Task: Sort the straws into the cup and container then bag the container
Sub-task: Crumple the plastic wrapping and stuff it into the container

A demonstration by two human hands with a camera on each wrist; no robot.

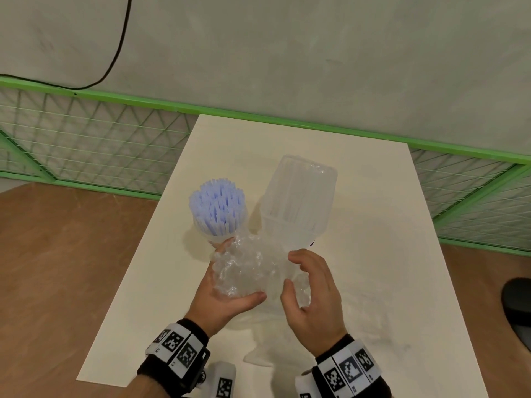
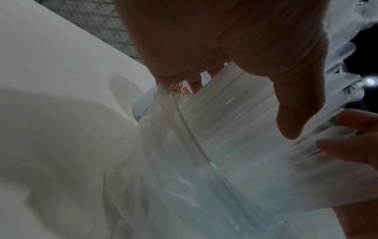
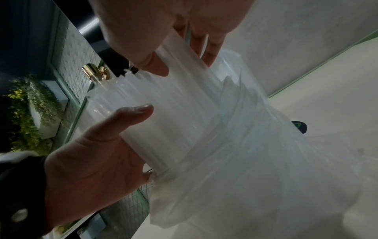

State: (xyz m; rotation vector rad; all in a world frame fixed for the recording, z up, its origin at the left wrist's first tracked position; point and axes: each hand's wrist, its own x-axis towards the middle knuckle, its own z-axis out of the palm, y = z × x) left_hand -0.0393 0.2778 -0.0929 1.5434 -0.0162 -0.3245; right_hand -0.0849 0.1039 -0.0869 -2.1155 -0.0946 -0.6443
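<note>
On the white table a clear cup packed with pale blue straws stands left of centre. My left hand grips a clear container of clear straws, tilted, with the straw ends toward me. Its lower part sits in a clear plastic bag that trails on the table. My right hand curls on the bag's gathered plastic beside the container. From the wrists I see the straw container, the bag, the left hand and right fingers.
A second tall clear ribbed tub stands just behind my hands, next to the cup. A green mesh fence runs along the table's far side. Brown floor lies to the left, and a dark object sits at the right edge.
</note>
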